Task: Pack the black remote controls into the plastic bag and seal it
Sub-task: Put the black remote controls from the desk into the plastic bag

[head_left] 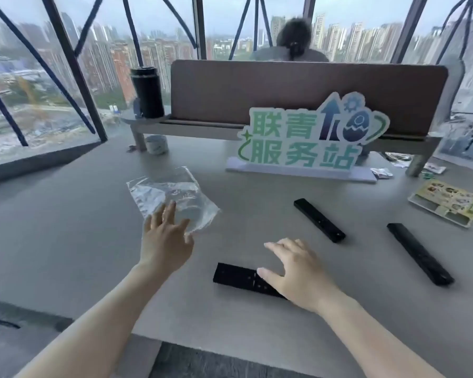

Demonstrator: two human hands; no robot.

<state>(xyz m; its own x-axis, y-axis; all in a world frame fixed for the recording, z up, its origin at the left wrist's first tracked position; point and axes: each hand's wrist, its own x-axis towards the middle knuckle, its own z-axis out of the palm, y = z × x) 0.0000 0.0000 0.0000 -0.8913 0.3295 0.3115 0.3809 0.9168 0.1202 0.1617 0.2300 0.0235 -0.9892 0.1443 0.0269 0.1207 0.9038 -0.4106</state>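
A clear plastic bag (172,197) lies flat on the grey table (66,241), left of centre. My left hand (165,241) hovers at its near edge, fingers spread, fingertips over the bag. Three black remote controls lie on the table. The nearest remote (238,276) lies crosswise in front of me, its right end hidden under my right hand (295,274), whose fingers are apart above it. A second remote (319,221) lies diagonally at centre right. The third remote (419,253) lies further right.
A green and white sign (306,140) stands on a white base at the table's middle back, before a brown divider (284,88). A black flask (147,91) stands on a raised shelf. A printed tray (448,205) and small packets lie at the right. A person sits beyond the divider.
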